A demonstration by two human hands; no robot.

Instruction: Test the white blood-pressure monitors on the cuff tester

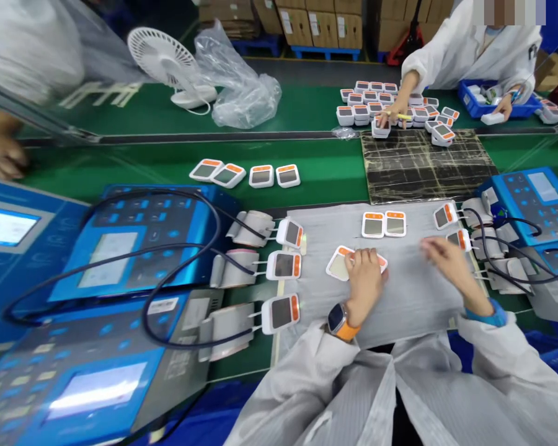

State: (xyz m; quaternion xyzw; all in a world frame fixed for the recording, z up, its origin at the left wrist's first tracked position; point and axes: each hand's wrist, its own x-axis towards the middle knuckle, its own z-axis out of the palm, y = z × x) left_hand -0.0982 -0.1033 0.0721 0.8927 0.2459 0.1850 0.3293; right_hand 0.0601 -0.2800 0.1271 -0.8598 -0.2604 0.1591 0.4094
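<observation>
My left hand [365,275], with a watch on its wrist, lies over a white and orange device that shows at its right edge; its fingers are bent over it. A second device [339,264] lies tilted just left of those fingers. My right hand [439,253] is raised over the right side of the grey mat [413,291], near a plugged device [459,239]; its fingertips are close together and what they hold, if anything, cannot be made out. Two devices [373,225] sit side by side above my left hand.
Devices [281,313] on prongs line the mat's left edge, beside blue testers [139,241] with looping cables. Another tester [534,204] stands right. Four devices lie on the green belt [158,167]. Across it, a person's hand [395,111] touches a device.
</observation>
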